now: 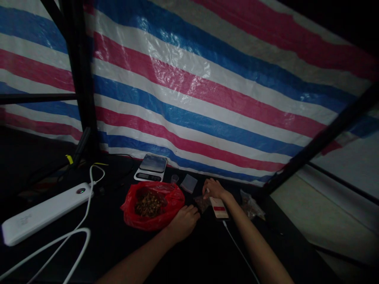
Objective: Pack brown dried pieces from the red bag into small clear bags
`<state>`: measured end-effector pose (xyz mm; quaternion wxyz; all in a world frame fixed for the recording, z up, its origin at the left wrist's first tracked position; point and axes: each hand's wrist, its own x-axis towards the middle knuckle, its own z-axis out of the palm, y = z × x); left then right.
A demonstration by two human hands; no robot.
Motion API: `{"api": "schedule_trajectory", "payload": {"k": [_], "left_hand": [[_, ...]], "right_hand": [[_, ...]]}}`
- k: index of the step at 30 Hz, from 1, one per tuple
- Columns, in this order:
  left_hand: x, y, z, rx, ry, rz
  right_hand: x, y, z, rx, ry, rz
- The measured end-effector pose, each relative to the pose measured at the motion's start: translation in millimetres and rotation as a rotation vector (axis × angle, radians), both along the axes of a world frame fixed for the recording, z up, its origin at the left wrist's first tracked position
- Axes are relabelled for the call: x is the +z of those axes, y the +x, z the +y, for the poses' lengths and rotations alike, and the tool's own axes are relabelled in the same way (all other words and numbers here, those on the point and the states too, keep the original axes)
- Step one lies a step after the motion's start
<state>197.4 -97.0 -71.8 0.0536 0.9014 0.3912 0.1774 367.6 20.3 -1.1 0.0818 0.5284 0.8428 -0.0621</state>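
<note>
A small clear plastic bag with brownish contents point(202, 203) lies on the dark table between my hands. My right hand point(213, 188) reaches over its far edge, fingers bent down and closed on the bag, though the fingertips are partly hidden. My left hand point(185, 221) rests palm down by the bag's near left side, its fingers lying flat and apparently holding nothing. Close to that hand is an open red plastic bag point(174, 196) holding a heap of small brown pieces point(149, 204). Under my right wrist lies a phone point(219, 209) with a lit screen and a white cable.
Behind the red bag stand a white kitchen scale point(151, 167), a small clear cup point(174, 179) and a stack of clear bags point(188, 183). Filled clear bags point(251, 206) lie right of my forearm. A white power bank point(47, 213) with cables point(85, 215) lies left. Striped sheeting point(189, 98) hangs behind.
</note>
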Motion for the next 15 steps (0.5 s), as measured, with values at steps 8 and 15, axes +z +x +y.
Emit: {"api": "schedule_trajectory", "payload": {"k": [8, 15], "left_hand": [[1.6, 2.6, -9.0, 0.018, 0.186, -0.054], [4.8, -8.3, -42.1, -0.030, 0.203, -0.215]], "right_hand": [[12.9, -4.0, -47.3, -0.027, -0.048, 0.140], [-8.4, -20.2, -95.6, -0.226, 0.105, 0.300]]}}
